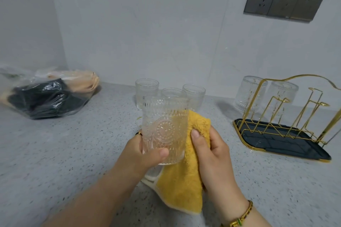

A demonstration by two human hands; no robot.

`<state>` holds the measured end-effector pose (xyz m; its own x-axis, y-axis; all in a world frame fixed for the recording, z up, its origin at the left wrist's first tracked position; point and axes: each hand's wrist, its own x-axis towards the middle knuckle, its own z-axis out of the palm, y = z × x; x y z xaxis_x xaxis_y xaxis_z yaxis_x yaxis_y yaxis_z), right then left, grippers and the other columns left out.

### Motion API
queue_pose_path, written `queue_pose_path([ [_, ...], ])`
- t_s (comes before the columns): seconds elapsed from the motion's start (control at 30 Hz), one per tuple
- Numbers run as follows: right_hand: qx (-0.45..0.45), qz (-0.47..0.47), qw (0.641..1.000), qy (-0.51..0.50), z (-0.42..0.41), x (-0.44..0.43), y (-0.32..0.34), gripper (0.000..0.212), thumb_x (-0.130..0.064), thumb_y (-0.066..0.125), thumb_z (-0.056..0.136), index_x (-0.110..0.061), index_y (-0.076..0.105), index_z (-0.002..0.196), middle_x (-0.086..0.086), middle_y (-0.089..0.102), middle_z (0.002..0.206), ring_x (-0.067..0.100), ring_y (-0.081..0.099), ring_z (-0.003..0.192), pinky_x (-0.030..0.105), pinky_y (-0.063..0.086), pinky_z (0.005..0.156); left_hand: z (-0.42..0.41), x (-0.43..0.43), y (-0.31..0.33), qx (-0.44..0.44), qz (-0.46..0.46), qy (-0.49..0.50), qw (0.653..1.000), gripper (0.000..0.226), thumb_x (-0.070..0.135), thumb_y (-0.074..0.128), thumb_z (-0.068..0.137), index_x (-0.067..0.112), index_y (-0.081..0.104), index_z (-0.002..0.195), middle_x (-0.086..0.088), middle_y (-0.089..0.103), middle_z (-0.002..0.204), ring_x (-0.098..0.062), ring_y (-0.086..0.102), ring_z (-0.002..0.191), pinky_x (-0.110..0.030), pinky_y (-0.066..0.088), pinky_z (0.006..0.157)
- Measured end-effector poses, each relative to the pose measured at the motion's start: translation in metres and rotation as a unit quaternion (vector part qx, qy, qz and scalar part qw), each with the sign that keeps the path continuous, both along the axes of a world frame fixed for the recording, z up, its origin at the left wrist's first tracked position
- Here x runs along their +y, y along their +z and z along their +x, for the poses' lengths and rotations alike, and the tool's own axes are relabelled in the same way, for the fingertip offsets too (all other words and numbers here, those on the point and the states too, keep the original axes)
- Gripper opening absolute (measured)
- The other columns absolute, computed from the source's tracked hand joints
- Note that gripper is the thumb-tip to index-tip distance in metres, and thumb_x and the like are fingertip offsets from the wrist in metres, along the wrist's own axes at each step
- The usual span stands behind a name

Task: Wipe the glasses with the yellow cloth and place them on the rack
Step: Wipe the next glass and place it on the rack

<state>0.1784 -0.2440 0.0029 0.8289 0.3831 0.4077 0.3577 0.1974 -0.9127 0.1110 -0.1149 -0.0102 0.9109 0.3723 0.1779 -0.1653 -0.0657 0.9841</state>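
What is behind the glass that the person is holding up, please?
Three more glasses stand on the countertop behind the held glass, their lower parts covered by it. The yellow cloth, gripped by the right hand, sits behind its right side.

No text, label, brand, number or sign is legible in the head view. The glass [165, 131] carries only an embossed dot-and-ring pattern, which does not read as lettering. Any marking on the wall sockets [284, 2] or the plastic bag [46, 96] is too small or blurred to make out.
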Motion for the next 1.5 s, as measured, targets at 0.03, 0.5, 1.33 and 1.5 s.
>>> queue_pose_path([
  [0.03, 0.002, 0.005, 1.0, 0.001, 0.0, 0.001, -0.001, 0.013, -0.027, 0.058, 0.078, -0.033, 0.068, 0.072, -0.016, 0.069, 0.071, -0.002, 0.063, 0.065, 0.011, 0.047, 0.059, 0.0, 0.0, 0.0, 0.004, 0.002, 0.014, 1.0, 0.061, 0.051, 0.06, 0.035, 0.03, 0.057, 0.093, 0.029, 0.07, 0.08, 0.01, 0.065, 0.076, -0.004, 0.046, 0.057],
  [0.5, -0.164, -0.08, 0.981, -0.071, 0.003, 0.013, -0.019, 0.035, -0.04, 0.045, 0.072, -0.044, 0.053, 0.106, -0.017, 0.06, 0.113, -0.01, 0.05, 0.108, 0.003, 0.035, 0.09, 0.011, 0.0, -0.002, 0.066, -0.073, 0.055, 0.994, 0.072, 0.056, 0.065, 0.054, 0.019, 0.057, 0.116, 0.0, 0.068, 0.111, -0.017, 0.062, 0.105, -0.041, 0.044, 0.101],
  [1.33, -0.065, -0.044, 0.997, 0.009, -0.01, 0.004, -0.005, 0.018, -0.03, 0.058, 0.074, -0.014, 0.058, 0.065, -0.01, 0.053, 0.054, 0.0, 0.048, 0.052, 0.011, 0.041, 0.052, 0.004, 0.013, 0.007, 0.047, -0.012, 0.029, 0.998, 0.057, 0.046, 0.065, 0.047, 0.02, 0.068, 0.098, 0.0, 0.074, 0.094, -0.015, 0.069, 0.091, -0.04, 0.052, 0.089],
  [1.5, -0.021, 0.067, 0.995, -0.066, -0.004, -0.002, 0.002, 0.008, -0.024, 0.06, 0.078, -0.026, 0.06, 0.07, -0.021, 0.063, 0.06, -0.008, 0.056, 0.056, 0.006, 0.043, 0.053, -0.002, -0.002, 0.006, 0.083, 0.037, -0.028, 0.995, 0.068, 0.048, 0.069, 0.035, 0.029, 0.059, 0.099, 0.009, 0.073, 0.091, -0.003, 0.069, 0.085, -0.019, 0.053, 0.072],
])
